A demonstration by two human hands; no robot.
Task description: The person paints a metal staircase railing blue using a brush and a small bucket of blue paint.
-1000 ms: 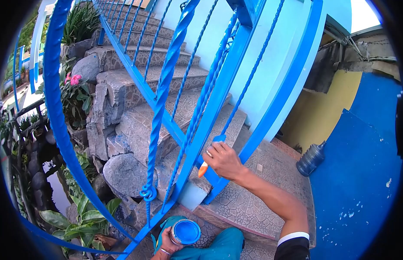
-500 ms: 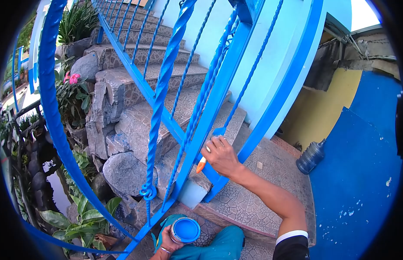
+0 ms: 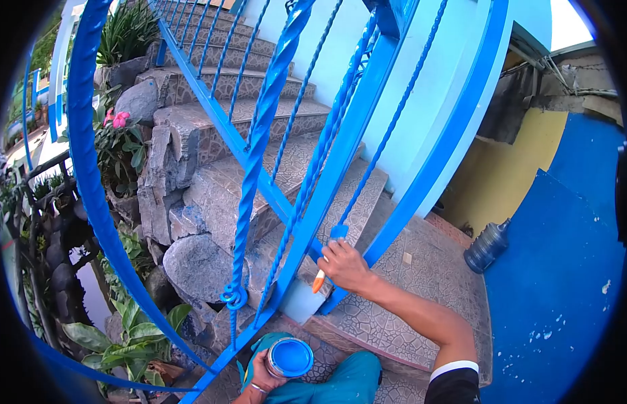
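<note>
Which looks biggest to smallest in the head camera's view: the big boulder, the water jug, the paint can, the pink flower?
1. Big boulder
2. Water jug and paint can: too alike to rank; the can is nearer the camera.
3. Pink flower

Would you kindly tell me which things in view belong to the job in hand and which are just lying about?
In use:
- brush, in the right hand
- can of blue paint, in the left hand
- blue railing

Just around:
- plastic jug
- pink flowers
- rounded stone
</note>
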